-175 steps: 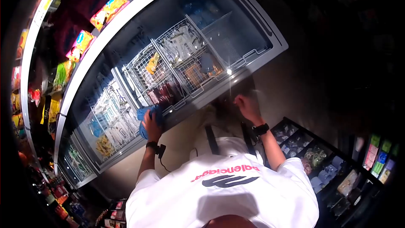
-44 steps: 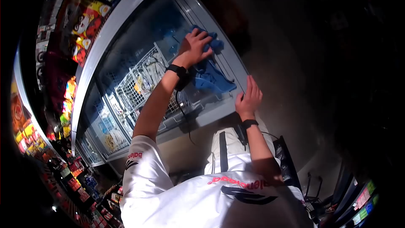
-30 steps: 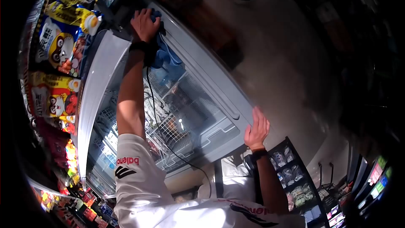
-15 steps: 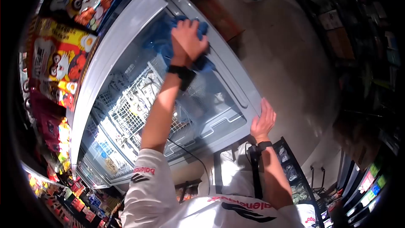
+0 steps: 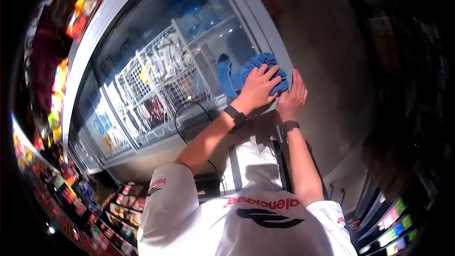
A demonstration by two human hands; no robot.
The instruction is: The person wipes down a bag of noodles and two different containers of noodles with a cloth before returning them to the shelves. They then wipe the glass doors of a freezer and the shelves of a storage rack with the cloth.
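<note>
My left hand (image 5: 260, 85) is closed over a bunched blue cloth (image 5: 275, 62), pressing it onto the near right corner of a chest freezer's glass top (image 5: 208, 38). One end of the cloth trails to the left over the glass. Beside the cloth, my right hand (image 5: 293, 96) lies with its fingers stretched out along the outer corner of the freezer's grey frame (image 5: 253, 14). Nothing shows in that hand. Under the glass, white wire baskets (image 5: 163, 61) hold packaged goods, too blurred to name.
Colourful snack packs (image 5: 78, 19) line the far left side of the freezer. A thin dark cable (image 5: 176, 122) hangs near my left forearm. Grey floor (image 5: 327, 66) lies to the right, with dark shelves beyond. Stocked shelves (image 5: 123, 208) stand at lower left.
My left hand has drawn the cloth from the far part of the glass toward me, to the near right corner. My right hand stays at the freezer's corner. The view has shifted.
</note>
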